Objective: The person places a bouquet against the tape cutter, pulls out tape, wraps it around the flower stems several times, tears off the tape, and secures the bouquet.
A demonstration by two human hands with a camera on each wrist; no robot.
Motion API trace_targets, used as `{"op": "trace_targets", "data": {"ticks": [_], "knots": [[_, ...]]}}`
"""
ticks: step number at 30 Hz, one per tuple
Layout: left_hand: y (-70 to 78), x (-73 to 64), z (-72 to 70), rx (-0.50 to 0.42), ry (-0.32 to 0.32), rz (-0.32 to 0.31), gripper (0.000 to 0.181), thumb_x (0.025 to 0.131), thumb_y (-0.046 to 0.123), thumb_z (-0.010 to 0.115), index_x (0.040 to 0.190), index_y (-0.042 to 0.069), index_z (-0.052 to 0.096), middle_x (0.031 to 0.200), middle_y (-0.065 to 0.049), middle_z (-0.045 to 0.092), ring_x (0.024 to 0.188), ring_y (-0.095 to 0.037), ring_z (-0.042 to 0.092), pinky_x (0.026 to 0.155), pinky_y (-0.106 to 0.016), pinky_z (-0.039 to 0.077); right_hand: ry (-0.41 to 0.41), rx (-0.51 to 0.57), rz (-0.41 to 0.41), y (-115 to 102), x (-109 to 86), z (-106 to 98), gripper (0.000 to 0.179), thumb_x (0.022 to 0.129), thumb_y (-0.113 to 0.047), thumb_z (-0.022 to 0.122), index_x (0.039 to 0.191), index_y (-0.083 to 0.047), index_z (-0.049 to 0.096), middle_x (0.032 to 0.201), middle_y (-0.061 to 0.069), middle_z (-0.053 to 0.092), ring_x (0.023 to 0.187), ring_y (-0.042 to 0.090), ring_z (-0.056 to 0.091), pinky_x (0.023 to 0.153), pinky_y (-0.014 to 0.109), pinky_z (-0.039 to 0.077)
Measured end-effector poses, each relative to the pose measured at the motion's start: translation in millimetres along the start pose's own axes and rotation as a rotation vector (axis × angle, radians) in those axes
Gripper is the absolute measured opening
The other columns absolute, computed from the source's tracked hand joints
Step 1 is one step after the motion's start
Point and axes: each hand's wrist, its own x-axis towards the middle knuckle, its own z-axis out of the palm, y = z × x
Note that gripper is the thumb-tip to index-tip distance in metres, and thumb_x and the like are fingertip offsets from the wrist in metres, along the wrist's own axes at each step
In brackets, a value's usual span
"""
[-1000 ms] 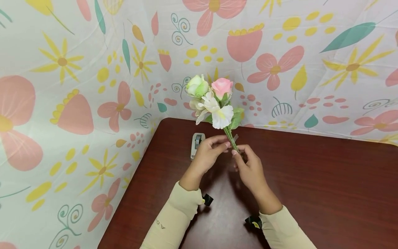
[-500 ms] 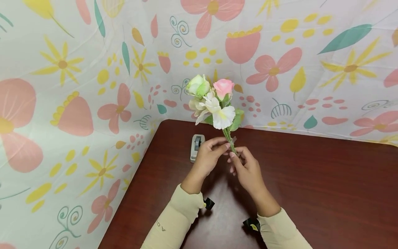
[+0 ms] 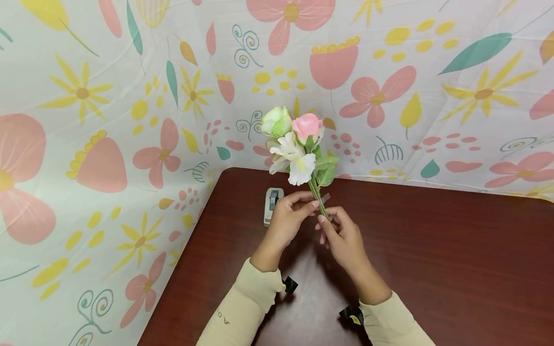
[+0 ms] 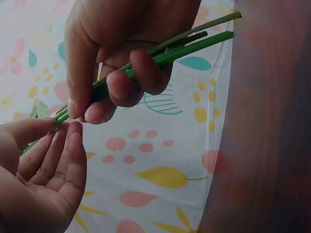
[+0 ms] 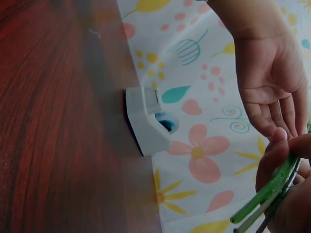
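Both hands hold a small bunch of artificial flowers above the table. At its top are a pink rose (image 3: 307, 127), a pale green rose (image 3: 276, 121) and a white ruffled flower (image 3: 301, 169). My left hand (image 3: 284, 220) pinches the green stems (image 3: 315, 191) below the leaves, between thumb and fingers. Just beneath, my right hand (image 3: 347, 239) grips the stems with curled fingers. Their cut ends (image 4: 221, 38) stick out past the right hand in the left wrist view. A short clear strip, like tape (image 3: 326, 197), juts from the stems between the hands.
A white tape dispenser (image 3: 268, 218) stands on the dark red wooden table (image 3: 433, 250), left of and behind the left hand. Flower-printed cloth (image 3: 173, 86) hangs along the table's left and back edges. Black wrist devices (image 3: 289, 285) show at both sleeves.
The flower heads have turned slightly, the pink rose shifting left and the leaves showing more on the right. Both hands keep their hold on the stems, with the right hand sliding a little leftward.
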Motion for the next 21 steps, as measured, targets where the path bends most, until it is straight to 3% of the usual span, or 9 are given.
{"op": "trace_targets", "data": {"ticks": [5, 8, 15, 18, 21], "knots": [[0.3, -1.1, 1.8, 0.010, 0.009, 0.005, 0.025, 0.091, 0.003, 0.072, 0.114, -0.007, 0.070, 0.102, -0.018, 0.070, 0.080, -0.007, 0.068, 0.082, -0.036, 0.061, 0.032, -0.010, -0.021, -3.6, -1.9, -0.4, 0.005, 0.100, -0.004, 0.059, 0.103, 0.001, 0.059, 0.082, 0.019, 0.066, 0.050, 0.021, 0.052, 0.047, 0.025, 0.044], [0.2, -1.0, 2.5, 0.015, 0.010, 0.013, 0.024, 0.091, 0.003, 0.072, 0.114, -0.006, 0.070, 0.103, -0.020, 0.071, 0.080, -0.006, 0.069, 0.082, -0.039, 0.061, 0.048, -0.015, -0.044, -4.5, -1.7, -0.7, 0.005, 0.099, -0.001, 0.060, 0.103, 0.003, 0.060, 0.081, 0.017, 0.066, 0.051, 0.010, 0.050, 0.048, 0.024, 0.043], [1.8, -3.0, 2.8, -0.006, 0.006, 0.017, 0.024, 0.092, 0.002, 0.072, 0.113, -0.008, 0.069, 0.100, -0.018, 0.070, 0.079, -0.008, 0.069, 0.086, -0.050, 0.060, 0.054, -0.050, -0.043, -6.7, -1.6, -2.5, 0.010, 0.098, -0.002, 0.062, 0.107, 0.004, 0.062, 0.083, 0.014, 0.067, 0.064, 0.006, 0.058, 0.057, 0.023, 0.045], [1.6, -3.0, 2.3, -0.001, 0.011, 0.020, 0.023, 0.092, 0.002, 0.072, 0.112, -0.007, 0.068, 0.097, -0.015, 0.069, 0.081, -0.020, 0.071, 0.086, -0.051, 0.060, 0.056, -0.048, -0.023, -8.0, -1.9, -3.2, 0.011, 0.100, -0.004, 0.061, 0.108, 0.003, 0.064, 0.085, 0.016, 0.067, 0.071, 0.001, 0.060, 0.061, 0.022, 0.046], [0.8, -2.3, 2.0, 0.012, 0.019, 0.023, 0.022, 0.092, 0.004, 0.072, 0.111, -0.006, 0.069, 0.096, -0.013, 0.069, 0.088, -0.040, 0.070, 0.083, -0.042, 0.061, 0.055, -0.020, 0.013, -9.0, -2.2, -3.4, 0.013, 0.103, -0.007, 0.056, 0.109, -0.001, 0.065, 0.085, 0.017, 0.065, 0.064, 0.002, 0.054, 0.057, 0.022, 0.045]]}}
